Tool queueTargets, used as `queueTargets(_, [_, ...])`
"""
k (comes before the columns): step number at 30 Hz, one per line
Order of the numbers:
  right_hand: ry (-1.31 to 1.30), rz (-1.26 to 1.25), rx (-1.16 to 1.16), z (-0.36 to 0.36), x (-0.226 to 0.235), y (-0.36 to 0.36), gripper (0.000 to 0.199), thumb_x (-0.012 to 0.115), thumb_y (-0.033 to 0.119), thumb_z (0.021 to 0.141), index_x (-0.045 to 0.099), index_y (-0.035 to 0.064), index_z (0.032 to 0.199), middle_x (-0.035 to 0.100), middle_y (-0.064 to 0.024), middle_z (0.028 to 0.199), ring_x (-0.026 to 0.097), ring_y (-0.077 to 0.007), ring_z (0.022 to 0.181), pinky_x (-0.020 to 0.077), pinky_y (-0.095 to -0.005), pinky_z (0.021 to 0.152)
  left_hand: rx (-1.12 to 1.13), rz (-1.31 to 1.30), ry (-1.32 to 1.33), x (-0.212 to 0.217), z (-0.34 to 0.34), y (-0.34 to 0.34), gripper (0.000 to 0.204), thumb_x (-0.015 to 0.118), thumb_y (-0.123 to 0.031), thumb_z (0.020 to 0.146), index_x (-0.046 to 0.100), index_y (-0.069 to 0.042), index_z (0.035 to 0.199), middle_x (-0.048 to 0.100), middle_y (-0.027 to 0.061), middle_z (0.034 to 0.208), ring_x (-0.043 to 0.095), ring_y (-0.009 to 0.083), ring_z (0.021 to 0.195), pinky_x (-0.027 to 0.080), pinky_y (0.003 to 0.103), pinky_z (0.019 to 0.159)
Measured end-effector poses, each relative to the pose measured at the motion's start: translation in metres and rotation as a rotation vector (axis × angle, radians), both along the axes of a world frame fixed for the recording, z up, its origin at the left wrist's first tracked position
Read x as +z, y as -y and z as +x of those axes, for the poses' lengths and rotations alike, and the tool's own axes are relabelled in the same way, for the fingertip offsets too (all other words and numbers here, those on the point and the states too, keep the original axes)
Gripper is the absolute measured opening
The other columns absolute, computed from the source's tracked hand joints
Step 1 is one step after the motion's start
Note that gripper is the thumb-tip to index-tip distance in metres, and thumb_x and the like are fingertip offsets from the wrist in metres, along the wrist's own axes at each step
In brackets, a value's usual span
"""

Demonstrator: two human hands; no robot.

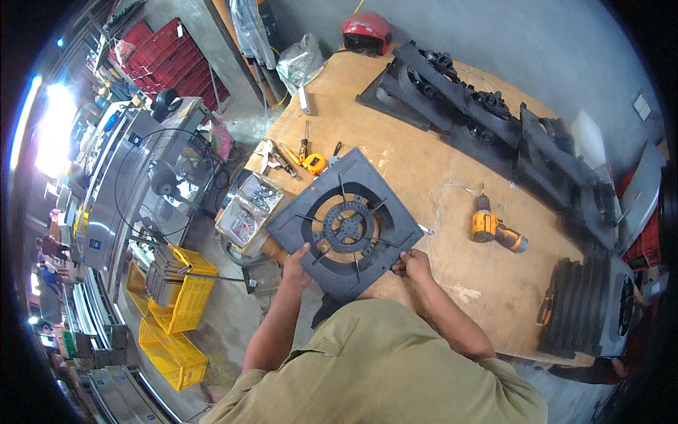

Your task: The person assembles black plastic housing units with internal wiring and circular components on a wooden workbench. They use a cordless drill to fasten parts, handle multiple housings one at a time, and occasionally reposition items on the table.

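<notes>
A square black gas stove frame (332, 274), with a round burner (348, 227) and thin pan-support arms in its middle, is tilted in front of my body at the near edge of the table. My left hand (296, 268) grips its near left edge, thumb on top. At its right corner, my right hand (414, 266) is closed with fingers pinched against the edge. Whether a small part sits between those fingers is hidden. A wrench-like metal end (426, 230) pokes out past the frame's right side.
On the wooden table (424, 169) lie an orange cordless drill (487, 225), a tape measure (315, 164), a screwdriver (304, 145) and a red helmet (367, 34). Black stove frames (480, 127) line the back; more (575, 304) stand right. Left are a parts box (247, 212), fan (166, 180) and yellow crates (191, 290).
</notes>
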State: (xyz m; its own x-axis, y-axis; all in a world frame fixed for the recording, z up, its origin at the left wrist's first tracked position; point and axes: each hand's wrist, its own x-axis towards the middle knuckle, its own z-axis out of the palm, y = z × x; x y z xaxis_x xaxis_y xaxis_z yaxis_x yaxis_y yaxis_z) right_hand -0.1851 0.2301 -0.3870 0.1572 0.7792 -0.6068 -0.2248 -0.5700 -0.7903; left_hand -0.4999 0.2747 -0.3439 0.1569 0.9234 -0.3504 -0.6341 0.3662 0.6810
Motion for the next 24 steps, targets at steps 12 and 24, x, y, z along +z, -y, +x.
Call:
queueTargets(12, [0.009, 0.170, -0.109, -0.003, 0.040, -0.071, 0.020, 0.055, 0.017, 0.098, 0.062, -0.0002, 0.092, 0.062, -0.0067, 0.076, 0.057, -0.0160, 0.060, 0.0480, -0.0304, 0.056, 0.135, -0.060, 0.273, -0.013, 0.014, 0.001, 0.047, 0.060, -0.022, 0.093, 0.048, -0.003, 0.134, 0.059, 0.0150, 0.127, 0.055, 0.0360, 0.117, 0.041, 0.054, 0.105])
queueTargets(24, [0.321, 0.235, -0.014, 0.062, -0.073, -0.103, 0.019, 0.048, 0.015, 0.101, 0.060, 0.0017, 0.095, 0.055, -0.0017, 0.070, 0.046, -0.0112, 0.048, 0.0383, -0.0260, 0.044, 0.193, -0.103, -0.172, -0.015, 0.066, 0.026, 0.041, 0.068, -0.020, 0.092, 0.059, -0.001, 0.128, 0.062, 0.0074, 0.127, 0.057, 0.0244, 0.115, 0.043, 0.042, 0.101])
